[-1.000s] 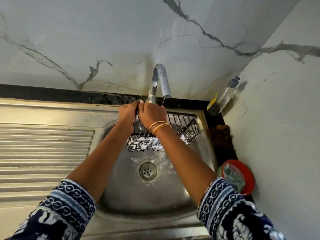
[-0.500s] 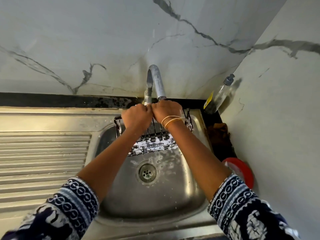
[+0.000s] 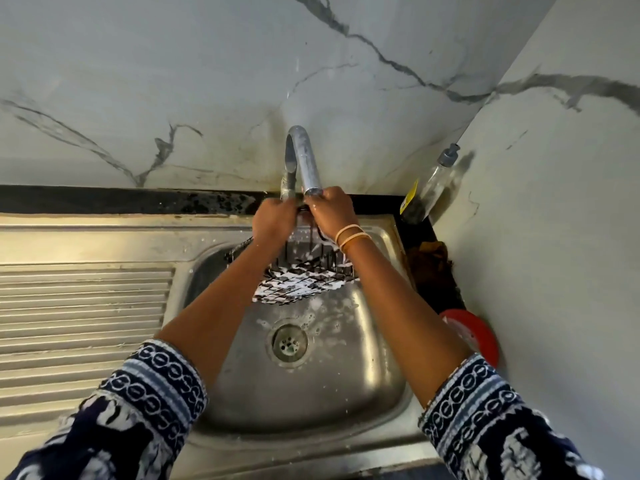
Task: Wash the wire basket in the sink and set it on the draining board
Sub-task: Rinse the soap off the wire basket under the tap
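Note:
A black wire basket [image 3: 304, 278], covered in white soap foam, hangs tilted over the steel sink [image 3: 374, 358] just under the tap spout [image 3: 304, 157]. My left hand [image 3: 273, 220] and my right hand [image 3: 330, 211] both grip its upper rim, close together right below the spout. The hands and forearms hide much of the basket's top edge. The ribbed draining board [image 3: 79, 317] lies to the left of the sink bowl.
Foam flecks lie around the drain [image 3: 289, 342]. A clear soap pump bottle [image 3: 429, 185] stands in the back right corner, with a brown cloth [image 3: 427, 261] and a red bowl [image 3: 476, 336] along the right wall. Marble walls close in behind and to the right.
The basket has swung left and turned under the tap while both hands kept their hold. It now hangs more steeply, with its foamy bottom facing me.

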### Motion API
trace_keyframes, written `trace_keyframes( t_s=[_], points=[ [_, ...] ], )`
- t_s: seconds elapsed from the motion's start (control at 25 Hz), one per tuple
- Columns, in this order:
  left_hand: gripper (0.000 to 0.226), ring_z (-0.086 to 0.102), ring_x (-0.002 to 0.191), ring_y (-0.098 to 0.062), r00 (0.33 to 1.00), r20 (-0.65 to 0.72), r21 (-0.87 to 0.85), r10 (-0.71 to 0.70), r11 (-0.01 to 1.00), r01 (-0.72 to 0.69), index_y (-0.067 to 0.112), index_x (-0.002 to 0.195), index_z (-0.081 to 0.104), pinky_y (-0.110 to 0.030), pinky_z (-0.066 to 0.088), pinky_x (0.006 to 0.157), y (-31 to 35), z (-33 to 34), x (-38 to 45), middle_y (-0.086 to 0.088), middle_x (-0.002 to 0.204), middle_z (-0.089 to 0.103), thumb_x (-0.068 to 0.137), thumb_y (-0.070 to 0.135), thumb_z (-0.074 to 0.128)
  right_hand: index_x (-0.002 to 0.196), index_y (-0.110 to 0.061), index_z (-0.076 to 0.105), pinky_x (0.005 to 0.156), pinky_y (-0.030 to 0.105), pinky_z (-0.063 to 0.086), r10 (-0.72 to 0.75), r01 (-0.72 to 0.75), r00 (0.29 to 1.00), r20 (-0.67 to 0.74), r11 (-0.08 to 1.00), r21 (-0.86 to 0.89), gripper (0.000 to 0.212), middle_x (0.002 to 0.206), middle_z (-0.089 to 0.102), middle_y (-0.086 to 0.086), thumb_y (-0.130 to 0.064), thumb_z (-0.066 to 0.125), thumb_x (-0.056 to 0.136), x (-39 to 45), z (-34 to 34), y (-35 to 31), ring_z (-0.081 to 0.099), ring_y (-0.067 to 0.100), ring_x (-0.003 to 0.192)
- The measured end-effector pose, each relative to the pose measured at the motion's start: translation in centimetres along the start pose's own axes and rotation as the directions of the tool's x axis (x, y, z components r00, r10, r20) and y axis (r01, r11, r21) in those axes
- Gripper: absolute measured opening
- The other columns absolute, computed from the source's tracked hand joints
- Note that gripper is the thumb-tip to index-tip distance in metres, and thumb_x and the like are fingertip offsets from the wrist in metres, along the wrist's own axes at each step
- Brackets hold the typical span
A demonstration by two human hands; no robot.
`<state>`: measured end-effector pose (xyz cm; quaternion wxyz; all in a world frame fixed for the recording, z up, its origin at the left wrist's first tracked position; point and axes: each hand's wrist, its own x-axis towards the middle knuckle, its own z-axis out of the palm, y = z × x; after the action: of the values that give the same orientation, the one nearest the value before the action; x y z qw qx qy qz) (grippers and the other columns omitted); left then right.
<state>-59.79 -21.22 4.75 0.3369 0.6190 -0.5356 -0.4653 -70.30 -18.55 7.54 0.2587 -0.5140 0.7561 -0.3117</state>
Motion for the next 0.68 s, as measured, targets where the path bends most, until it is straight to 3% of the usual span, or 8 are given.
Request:
trace_keyframes(
  t_s=[0.04, 0.12, 0.2, 0.28, 0.36, 0.48, 0.6, 0.68],
  points=[
    [0.038, 0.039, 0.05, -0.016, 0.997, -0.011, -0.117, -0.071, 0.991, 0.069, 0.015, 0.058, 0.052, -0.028, 0.031, 0.052, -0.5, -0.8, 0.4, -0.001, 0.055, 0.047, 0.095, 0.028, 0.05, 0.055, -0.007, 0.055, 0.058, 0.031, 0.036, -0.016, 0.016, 1.0, -0.017, 0.999, -0.044, 0.048, 0.052, 0.054, 0.008, -0.032, 0.049, 0.096, 0.1, -0.5, 0.8, 0.052, 0.026, 0.054],
    [0.036, 0.042, 0.05, -0.016, 0.997, 0.016, -0.123, -0.072, 0.99, 0.073, 0.015, 0.061, 0.053, -0.026, 0.033, 0.051, -0.7, -1.3, 0.7, -0.001, 0.056, 0.049, 0.094, 0.027, 0.049, 0.062, -0.004, 0.059, 0.062, 0.03, 0.035, 0.02, -0.032, 0.998, -0.054, 0.972, -0.233, 0.049, 0.065, 0.063, 0.016, -0.035, 0.042, 0.096, 0.0, -0.7, 2.2, 0.058, 0.033, 0.068],
    [0.037, 0.042, 0.05, -0.017, 0.997, 0.051, 0.135, 0.066, 0.988, -0.073, 0.013, 0.058, 0.053, -0.028, 0.031, 0.053, -0.2, -0.8, 0.3, -0.001, 0.055, 0.048, 0.091, 0.031, 0.053, 0.076, -0.004, 0.064, 0.065, 0.032, 0.041, 0.015, -0.043, 0.997, -0.079, 0.932, -0.359, 0.044, 0.082, 0.068, 0.018, -0.036, 0.04, 0.094, -0.3, 0.6, 2.1, 0.062, 0.035, 0.079],
    [0.046, 0.034, 0.044, -0.015, 0.99, 0.032, 0.268, 0.139, 0.953, -0.142, 0.015, 0.049, 0.046, -0.028, 0.026, 0.051, -0.1, -0.6, 0.3, 0.0, 0.047, 0.04, 0.087, 0.035, 0.061, 0.07, -0.007, 0.062, 0.065, 0.033, 0.046, -0.068, 0.037, 0.995, -0.07, 0.925, -0.377, 0.043, 0.077, 0.068, 0.014, -0.037, 0.042, 0.093, -0.5, 1.5, 1.3, 0.063, 0.034, 0.074],
    [0.054, 0.033, 0.044, -0.016, 0.999, -0.002, 0.159, 0.032, 0.987, -0.031, 0.015, 0.047, 0.041, -0.027, 0.03, 0.054, -1.1, -1.7, 1.1, 0.0, 0.047, 0.038, 0.087, 0.041, 0.067, 0.059, -0.005, 0.06, 0.06, 0.031, 0.046, -0.116, 0.097, 0.992, -0.042, 0.944, -0.314, 0.049, 0.061, 0.064, 0.011, -0.038, 0.046, 0.093, -0.2, 0.7, 1.8, 0.06, 0.029, 0.059],
    [0.053, 0.046, 0.054, -0.019, 0.999, -0.041, 0.16, 0.01, 0.987, -0.003, 0.01, 0.051, 0.049, -0.026, 0.039, 0.064, -2.3, -2.7, 1.4, -0.002, 0.053, 0.046, 0.088, 0.044, 0.064, 0.043, -0.011, 0.043, 0.056, 0.03, 0.034, 0.049, -0.05, 0.997, -0.061, 0.999, -0.014, 0.052, 0.043, 0.04, 0.004, -0.028, 0.053, 0.091, 0.5, -0.3, 2.8, 0.038, 0.021, 0.043],
    [0.051, 0.048, 0.056, -0.023, 0.977, -0.006, 0.485, 0.215, 0.855, -0.185, 0.011, 0.066, 0.054, -0.028, 0.035, 0.053, -0.5, -0.8, -1.0, -0.004, 0.06, 0.05, 0.099, 0.049, 0.04, 0.055, -0.006, 0.059, 0.06, 0.034, 0.039, 0.118, -0.111, 0.989, -0.09, 0.991, 0.08, 0.041, 0.055, 0.055, 0.012, -0.027, 0.054, 0.09, 0.2, 1.9, 0.8, 0.049, 0.027, 0.054],
    [0.053, 0.045, 0.053, -0.021, 0.985, -0.025, 0.406, 0.168, 0.902, -0.144, 0.011, 0.063, 0.049, -0.028, 0.029, 0.05, 0.3, -0.3, -1.2, -0.002, 0.058, 0.048, 0.1, 0.047, 0.037, 0.065, -0.005, 0.065, 0.063, 0.041, 0.046, 0.095, -0.084, 0.994, -0.061, 0.983, 0.162, 0.04, 0.065, 0.062, 0.018, -0.031, 0.052, 0.092, 0.2, 2.9, 0.3, 0.057, 0.032, 0.062]
  ],
)
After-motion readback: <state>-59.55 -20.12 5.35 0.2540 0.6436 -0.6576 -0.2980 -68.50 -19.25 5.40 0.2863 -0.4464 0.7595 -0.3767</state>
